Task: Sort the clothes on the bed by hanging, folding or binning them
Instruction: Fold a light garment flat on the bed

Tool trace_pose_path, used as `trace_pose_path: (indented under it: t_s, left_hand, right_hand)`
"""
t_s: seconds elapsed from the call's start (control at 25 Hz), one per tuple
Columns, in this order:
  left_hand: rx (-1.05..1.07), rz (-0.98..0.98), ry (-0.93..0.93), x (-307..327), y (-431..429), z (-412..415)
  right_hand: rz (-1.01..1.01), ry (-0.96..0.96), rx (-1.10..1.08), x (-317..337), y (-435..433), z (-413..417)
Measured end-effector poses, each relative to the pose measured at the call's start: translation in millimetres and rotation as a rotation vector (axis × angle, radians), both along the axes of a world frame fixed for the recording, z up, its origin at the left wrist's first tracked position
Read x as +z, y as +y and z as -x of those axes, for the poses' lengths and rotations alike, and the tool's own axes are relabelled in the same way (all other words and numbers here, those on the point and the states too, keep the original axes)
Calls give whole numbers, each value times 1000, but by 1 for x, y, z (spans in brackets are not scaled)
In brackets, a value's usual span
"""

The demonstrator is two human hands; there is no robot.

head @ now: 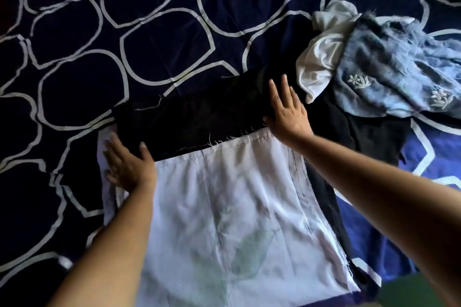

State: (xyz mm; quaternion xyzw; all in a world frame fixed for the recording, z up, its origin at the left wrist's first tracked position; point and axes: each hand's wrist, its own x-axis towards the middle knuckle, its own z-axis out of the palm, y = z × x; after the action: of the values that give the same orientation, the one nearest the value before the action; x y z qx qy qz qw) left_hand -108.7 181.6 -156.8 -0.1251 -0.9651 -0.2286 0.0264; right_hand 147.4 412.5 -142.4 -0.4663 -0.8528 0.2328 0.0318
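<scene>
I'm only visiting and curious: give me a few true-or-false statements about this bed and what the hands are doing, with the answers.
1. The left hand and the right hand both lie flat, fingers straight, on the black-and-white garment. True.
2. The blue garment with stitched flowers is under the left hand. False: it lies off to the right, touched by neither hand.
3. The bedsheet is plain red. False: it is dark blue with white outlined shapes.
4. A crumpled white cloth lies against the blue garment. True.
</scene>
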Motion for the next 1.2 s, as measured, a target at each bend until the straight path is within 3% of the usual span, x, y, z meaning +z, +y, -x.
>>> trace_pose_path:
  t_s: [0.12,0.28,0.44,0.64,0.84,1.0,1.2]
  left_hand:
    - [-171,71,-77,-23,-54,-81]
    - [-294,291,-378,-39,-167,-170]
    - [-312,419,-387,-17,-237,-196]
    - [-167,275,-446,-5,-255,-172]
    - [27,168,-469,3,-259,-158]
    - [36,19,-680,15,-286,-160]
    - [-50,-17,-631,-8,-336,-166]
  right_hand:
    - [11,107,-79,-19,-84,-44]
    - [76,32,-305,-39,-183,-142]
    - [127,-9,-333,-40,-223,-205]
    - [198,-184,-312,-8,-214,-200]
    - [246,-30,-772,0,-235,-213]
    - [403,-218,-594,-12,-268,-243]
    - [383,-191,-595,-11,-279,-268]
